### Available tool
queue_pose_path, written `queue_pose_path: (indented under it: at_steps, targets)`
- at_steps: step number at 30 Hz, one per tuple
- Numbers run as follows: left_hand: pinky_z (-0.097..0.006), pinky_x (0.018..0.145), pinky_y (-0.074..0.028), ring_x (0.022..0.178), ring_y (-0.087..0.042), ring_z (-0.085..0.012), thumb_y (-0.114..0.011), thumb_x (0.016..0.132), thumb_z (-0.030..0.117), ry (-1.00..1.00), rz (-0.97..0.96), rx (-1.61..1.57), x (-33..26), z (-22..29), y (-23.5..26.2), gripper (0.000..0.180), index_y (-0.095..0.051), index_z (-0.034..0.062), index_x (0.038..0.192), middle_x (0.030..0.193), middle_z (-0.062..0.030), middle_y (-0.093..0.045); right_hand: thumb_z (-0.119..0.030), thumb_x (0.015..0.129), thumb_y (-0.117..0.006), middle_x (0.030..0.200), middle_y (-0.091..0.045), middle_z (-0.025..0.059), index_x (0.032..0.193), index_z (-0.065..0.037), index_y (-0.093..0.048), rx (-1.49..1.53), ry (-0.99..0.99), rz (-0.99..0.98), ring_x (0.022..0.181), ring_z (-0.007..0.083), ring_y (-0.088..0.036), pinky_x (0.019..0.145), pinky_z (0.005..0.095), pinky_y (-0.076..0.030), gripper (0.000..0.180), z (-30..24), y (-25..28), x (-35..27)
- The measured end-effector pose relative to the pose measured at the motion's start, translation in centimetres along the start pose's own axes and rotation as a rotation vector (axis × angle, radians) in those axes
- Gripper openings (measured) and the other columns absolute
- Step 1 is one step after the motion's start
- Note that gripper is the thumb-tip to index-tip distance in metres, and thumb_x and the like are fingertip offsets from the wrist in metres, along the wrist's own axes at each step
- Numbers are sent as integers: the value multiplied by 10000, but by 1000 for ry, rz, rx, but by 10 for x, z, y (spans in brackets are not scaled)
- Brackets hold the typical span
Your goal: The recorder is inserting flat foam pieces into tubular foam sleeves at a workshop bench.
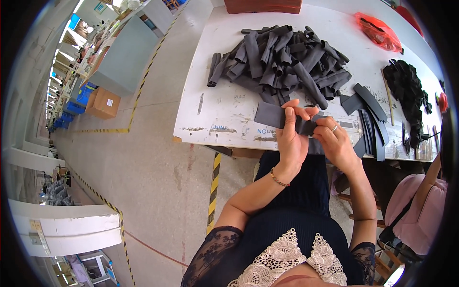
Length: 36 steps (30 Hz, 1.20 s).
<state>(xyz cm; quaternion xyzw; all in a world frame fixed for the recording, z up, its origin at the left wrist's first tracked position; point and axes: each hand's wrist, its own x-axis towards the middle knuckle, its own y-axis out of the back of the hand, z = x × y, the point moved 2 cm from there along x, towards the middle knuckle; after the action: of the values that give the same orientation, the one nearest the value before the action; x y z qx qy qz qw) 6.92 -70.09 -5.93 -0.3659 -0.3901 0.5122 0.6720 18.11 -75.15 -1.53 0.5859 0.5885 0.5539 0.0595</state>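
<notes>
Near the table's front edge, a dark grey strip of fabric-like material [268, 115] is held up between both hands. My left hand [292, 141] pinches it with the thumb on top, and one flat end sticks out to the left. My right hand [337, 143], with a ring on one finger, grips the other end between thumb and fingertips. Part of the strip is hidden behind the fingers. Just beyond my hands lies a heap of rolled dark grey pieces [282, 55]. Flat dark strips [373, 134] lie fanned out to the right of my right hand.
The white table [196, 112] is scuffed. A black heap of small pieces [406, 91] lies at its right, with a red plastic bag [380, 36] farther back. A reddish-brown box [263, 5] stands at the far edge. Another person in pink [413, 210] sits close on the right.
</notes>
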Motion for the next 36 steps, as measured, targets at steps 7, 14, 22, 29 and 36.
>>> queue_pose_path:
  at_steps: [7,14,22,29,36]
  targets:
    - [-374,917,-454,928,-624,-206,-486,1007,315,13,-33,7,3,2,3,314,-502,48,1170,779,-23,-551,74,704,-683,974,-571,135,889,7,-546,0,5,-3,842,328,-596,692,395,-500,239,3,-1,0]
    - [-398,942,-453,958,-621,-227,-475,1009,324,27,-50,32,6,4,5,326,-525,38,1158,803,-36,-571,63,731,-677,1006,-568,143,896,10,-551,12,-28,-9,854,328,-598,711,391,-499,215,6,-2,1]
    - [-488,1127,-322,1250,-498,-326,-389,1020,369,-103,-261,115,20,12,-2,395,-517,40,1197,1112,-121,-638,-103,879,-678,1081,-542,88,892,18,-594,811,-783,334,889,114,-541,786,252,-462,148,9,-39,-7]
    - [-501,1152,-267,1368,-369,-300,-401,1019,351,-83,-322,152,30,24,12,327,-578,118,1163,1159,-52,-663,-136,906,-660,1050,-546,42,877,-17,-605,899,-785,473,890,86,-518,785,238,-437,134,-3,-21,-3]
    - [-523,1139,-277,1373,-363,-301,-405,1011,377,59,-479,112,34,21,19,359,-562,120,1205,1182,-62,-651,-114,882,-686,776,-622,25,838,11,-635,856,-827,473,670,112,-562,630,251,-452,142,1,-23,-13]
